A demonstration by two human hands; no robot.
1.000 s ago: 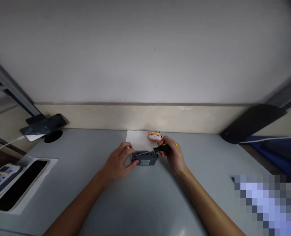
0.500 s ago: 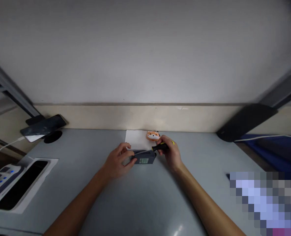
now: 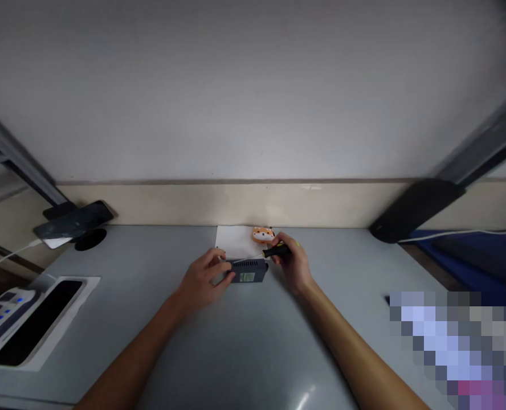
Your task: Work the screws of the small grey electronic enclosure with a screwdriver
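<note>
A dark grey box-shaped device (image 3: 253,272) with a row of vent slots and a pale label rests on the grey table in the head view. My left hand (image 3: 205,276) grips its left end, with the thumb in front and the fingers over the top. In my right hand (image 3: 293,262) is a screwdriver (image 3: 277,250) with a black and yellow handle. Its thin shaft points left across the top of the device, and the tip lies close to my left fingers. Whether the tip touches the device I cannot tell.
Behind the device lies a white sheet (image 3: 233,239) with an orange animal-face case (image 3: 263,234) on it. At the left are a phone on a stand (image 3: 76,222), a dark phone (image 3: 39,322) on paper and a power strip (image 3: 5,313). A black upright base (image 3: 415,210) stands right.
The screwdriver's handle has shifted slightly up and more of its shaft shows. My left hand keeps its hold on the device. The whole view has shifted a little.
</note>
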